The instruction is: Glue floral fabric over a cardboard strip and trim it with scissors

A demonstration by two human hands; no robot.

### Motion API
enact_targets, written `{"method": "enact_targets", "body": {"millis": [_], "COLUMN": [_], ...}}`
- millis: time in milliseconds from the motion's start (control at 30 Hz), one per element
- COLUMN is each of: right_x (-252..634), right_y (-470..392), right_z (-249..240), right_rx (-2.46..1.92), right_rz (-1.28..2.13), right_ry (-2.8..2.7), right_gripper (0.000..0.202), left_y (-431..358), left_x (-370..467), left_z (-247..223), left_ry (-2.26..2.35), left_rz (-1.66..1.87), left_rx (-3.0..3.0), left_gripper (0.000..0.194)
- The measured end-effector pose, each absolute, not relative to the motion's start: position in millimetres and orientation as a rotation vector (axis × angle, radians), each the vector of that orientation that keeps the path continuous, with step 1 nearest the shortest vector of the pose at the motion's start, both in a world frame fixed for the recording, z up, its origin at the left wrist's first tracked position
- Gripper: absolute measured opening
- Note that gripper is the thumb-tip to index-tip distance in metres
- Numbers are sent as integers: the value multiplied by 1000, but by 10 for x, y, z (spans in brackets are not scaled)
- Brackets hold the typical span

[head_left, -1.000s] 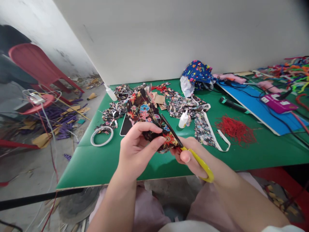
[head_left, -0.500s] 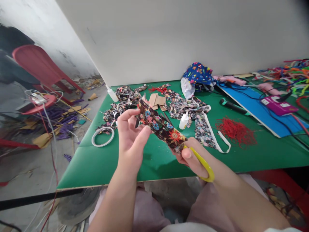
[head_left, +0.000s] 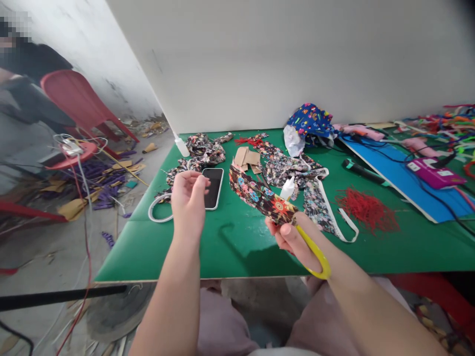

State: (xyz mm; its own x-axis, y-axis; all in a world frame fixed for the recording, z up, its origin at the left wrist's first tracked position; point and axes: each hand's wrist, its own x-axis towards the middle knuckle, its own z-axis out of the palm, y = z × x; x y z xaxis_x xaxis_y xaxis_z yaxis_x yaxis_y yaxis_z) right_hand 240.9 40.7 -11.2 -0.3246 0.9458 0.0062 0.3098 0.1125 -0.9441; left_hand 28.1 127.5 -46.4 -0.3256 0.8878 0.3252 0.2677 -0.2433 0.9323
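Note:
My right hand grips yellow-handled scissors, with the thumb through one loop. A dark floral fabric strip extends from the same hand up and left, covering the blades. Loosely curled and holding nothing visible, my left hand hovers over the table's left side. Just beyond it lies a phone with a pale edge. A roll of white tape lies left of that hand, partly hidden by it. Behind the strip's middle stands a small white squeeze bottle.
Floral fabric heaps and a white-edged floral piece cover parts of the green table. Cardboard pieces, red threads, a blue board and pink glue guns lie around. Another person sits far left by a red chair.
My left hand has come off the fabric strip and moved left, uncovering the phone. The strip stays in my right hand with the scissors. The view has shifted slightly.

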Motion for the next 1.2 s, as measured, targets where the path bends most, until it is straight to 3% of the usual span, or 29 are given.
{"method": "enact_targets", "body": {"millis": [100, 400, 733, 900, 1200], "right_x": [2415, 2392, 2364, 2396, 2511], "right_y": [393, 394, 378, 405, 407], "right_z": [-102, -207, -179, -206, -132], "right_rx": [-1230, -1176, -1219, -1166, -1106], "right_rz": [1198, 1229, 1306, 1292, 1211], "right_ry": [-1738, -1674, -1616, -1642, -1657], "right_gripper": [61, 64, 65, 64, 61], "left_y": [1444, 1461, 1441, 1409, 541], "left_x": [55, 33, 86, 66, -148], "left_z": [-669, -1000, -986, -936, -1105], "left_ry": [2105, 2221, 2238, 2308, 2321], "left_rz": [1170, 631, 563, 729, 750], "left_rx": [1954, 2162, 2253, 2227, 2340], "left_gripper": [28, 49, 47, 47, 34]}}
